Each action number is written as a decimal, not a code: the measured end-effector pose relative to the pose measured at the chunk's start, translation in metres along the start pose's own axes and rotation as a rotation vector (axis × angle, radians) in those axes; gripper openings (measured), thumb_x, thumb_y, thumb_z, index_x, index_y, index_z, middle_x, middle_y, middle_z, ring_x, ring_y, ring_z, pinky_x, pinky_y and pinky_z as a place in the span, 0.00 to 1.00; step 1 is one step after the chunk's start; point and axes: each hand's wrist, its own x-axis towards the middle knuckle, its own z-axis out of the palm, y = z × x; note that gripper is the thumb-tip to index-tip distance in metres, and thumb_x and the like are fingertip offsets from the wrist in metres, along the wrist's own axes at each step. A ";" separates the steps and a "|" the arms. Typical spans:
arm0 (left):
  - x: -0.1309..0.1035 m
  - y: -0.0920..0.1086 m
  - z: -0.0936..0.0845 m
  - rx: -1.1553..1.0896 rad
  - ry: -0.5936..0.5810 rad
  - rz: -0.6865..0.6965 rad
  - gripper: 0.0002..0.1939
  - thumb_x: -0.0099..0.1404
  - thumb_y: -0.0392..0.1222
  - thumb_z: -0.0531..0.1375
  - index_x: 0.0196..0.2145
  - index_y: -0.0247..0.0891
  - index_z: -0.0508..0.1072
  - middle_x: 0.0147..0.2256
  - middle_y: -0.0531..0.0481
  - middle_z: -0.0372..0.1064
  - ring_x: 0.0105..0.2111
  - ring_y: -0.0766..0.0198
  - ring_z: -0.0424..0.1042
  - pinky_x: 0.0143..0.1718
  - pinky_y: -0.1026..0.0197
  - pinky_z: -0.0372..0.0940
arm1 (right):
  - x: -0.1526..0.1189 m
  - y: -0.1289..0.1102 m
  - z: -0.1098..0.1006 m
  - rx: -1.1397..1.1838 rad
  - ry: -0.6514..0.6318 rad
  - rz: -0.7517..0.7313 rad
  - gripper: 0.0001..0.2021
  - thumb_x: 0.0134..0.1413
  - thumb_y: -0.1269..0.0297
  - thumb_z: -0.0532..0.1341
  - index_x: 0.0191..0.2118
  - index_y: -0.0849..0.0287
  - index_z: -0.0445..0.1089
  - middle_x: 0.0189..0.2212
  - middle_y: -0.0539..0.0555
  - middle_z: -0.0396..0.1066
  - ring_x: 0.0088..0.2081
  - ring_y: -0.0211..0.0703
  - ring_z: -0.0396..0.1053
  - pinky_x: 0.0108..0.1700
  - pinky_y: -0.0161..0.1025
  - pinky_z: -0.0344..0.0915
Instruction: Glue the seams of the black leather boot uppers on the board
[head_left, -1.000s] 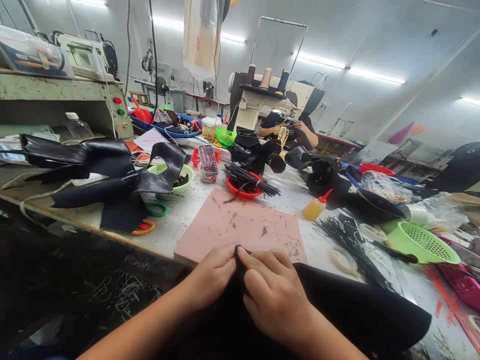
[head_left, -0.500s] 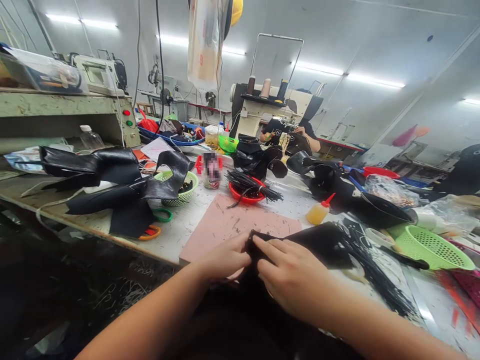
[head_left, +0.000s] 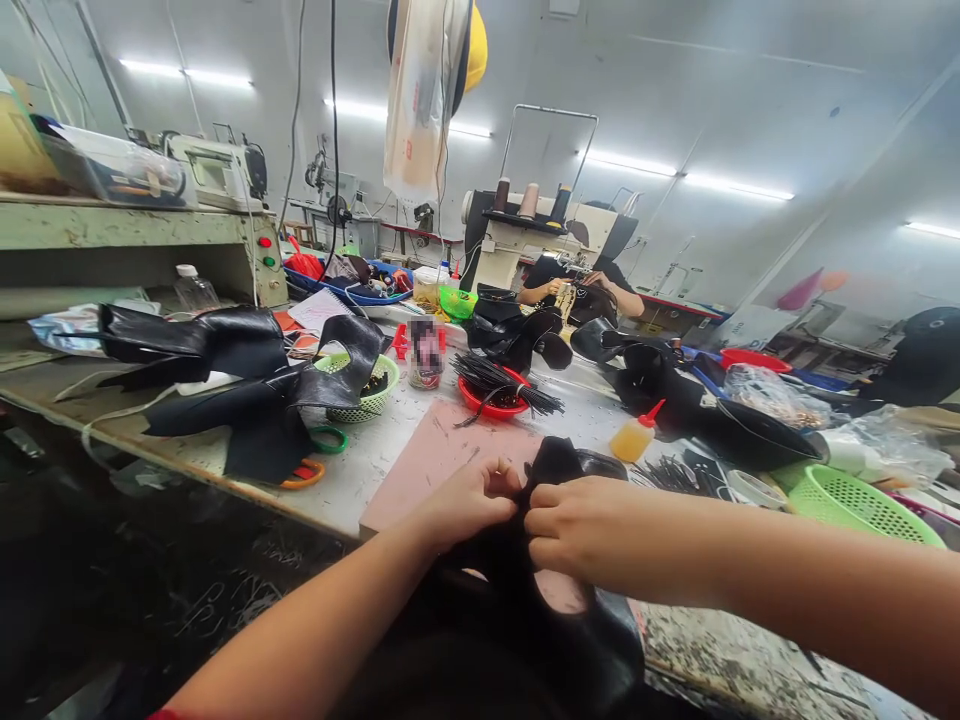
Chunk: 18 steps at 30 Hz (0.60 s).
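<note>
My left hand (head_left: 469, 500) and my right hand (head_left: 577, 528) meet above the near edge of the table, both pinching one black leather piece (head_left: 559, 620). The piece is lifted and folded; its upper flap (head_left: 562, 462) stands up between my hands and the rest hangs down toward my lap. Under my hands lies a pink cutting mat (head_left: 442, 460) with black marks.
A red dish of black strips (head_left: 501, 385), a yellow glue bottle (head_left: 634, 432), green baskets (head_left: 360, 375) (head_left: 855, 495), scissors (head_left: 315, 455) and black leather pieces (head_left: 225, 370) crowd the table. Across it a person (head_left: 592, 290) works at a sewing machine (head_left: 517, 220).
My hands have raised the black piece off the mat and folded it up, so its right part no longer lies spread over the table. The camera view has tilted up slightly.
</note>
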 end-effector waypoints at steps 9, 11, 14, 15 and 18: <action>0.018 0.051 0.006 0.350 -0.116 0.154 0.15 0.45 0.26 0.53 0.32 0.37 0.66 0.22 0.56 0.68 0.25 0.66 0.65 0.28 0.65 0.55 | -0.016 -0.001 -0.016 -0.263 0.132 -0.043 0.07 0.46 0.75 0.58 0.24 0.57 0.67 0.20 0.51 0.68 0.26 0.41 0.62 0.36 0.41 0.57; 0.017 0.071 0.018 0.577 -0.094 0.256 0.17 0.47 0.25 0.52 0.35 0.38 0.67 0.28 0.54 0.72 0.30 0.62 0.69 0.32 0.64 0.58 | -0.013 -0.018 -0.025 -0.254 0.112 -0.043 0.04 0.45 0.73 0.58 0.27 0.57 0.68 0.21 0.52 0.69 0.23 0.41 0.61 0.32 0.41 0.56; 0.015 0.094 0.034 0.849 -0.093 0.372 0.17 0.51 0.25 0.52 0.37 0.40 0.69 0.30 0.54 0.74 0.34 0.61 0.71 0.33 0.63 0.59 | -0.008 -0.036 -0.035 -0.220 0.087 0.034 0.04 0.44 0.69 0.59 0.30 0.57 0.67 0.22 0.53 0.69 0.20 0.40 0.60 0.22 0.40 0.49; 0.015 0.098 0.035 0.902 -0.122 0.369 0.15 0.52 0.26 0.53 0.36 0.40 0.70 0.30 0.54 0.74 0.34 0.60 0.71 0.33 0.63 0.59 | -0.008 -0.038 -0.036 -0.192 0.076 0.084 0.03 0.43 0.69 0.59 0.29 0.57 0.67 0.22 0.52 0.69 0.18 0.40 0.60 0.20 0.39 0.47; 0.015 0.096 0.021 0.971 -0.306 0.299 0.07 0.55 0.32 0.57 0.31 0.39 0.72 0.29 0.53 0.72 0.31 0.61 0.70 0.29 0.64 0.59 | -0.015 -0.031 -0.034 -0.071 0.052 0.235 0.03 0.44 0.71 0.60 0.26 0.57 0.64 0.18 0.50 0.67 0.16 0.38 0.60 0.18 0.38 0.43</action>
